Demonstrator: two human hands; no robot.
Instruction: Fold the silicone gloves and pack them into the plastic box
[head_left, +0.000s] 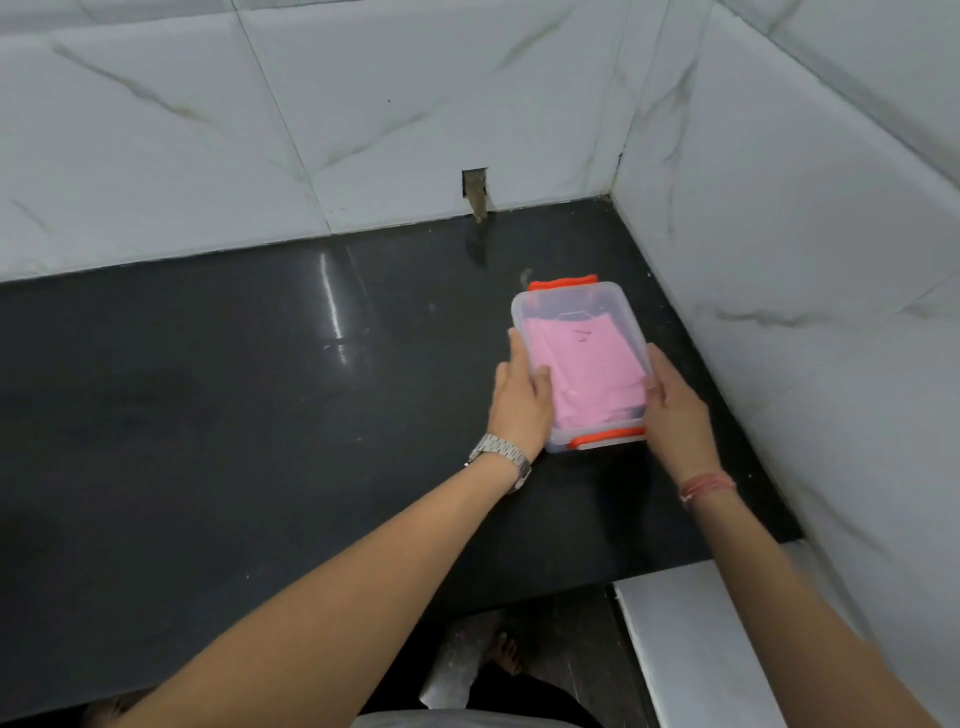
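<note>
A clear plastic box (566, 304) with orange latches at its near and far ends stands on the black counter (260, 405), near the right wall. Its clear lid is on. Folded pink silicone gloves (587, 364) lie inside and show through the lid. My left hand (519, 397) grips the box's left side, thumb curled over the lid edge. My right hand (675, 405) holds the right side, thumb on the lid rim.
White marble-look tiled walls (363, 114) close the counter at the back and right, forming a corner. A small hole (475, 192) in the back wall sits just above the counter. The counter's front edge runs below my forearms.
</note>
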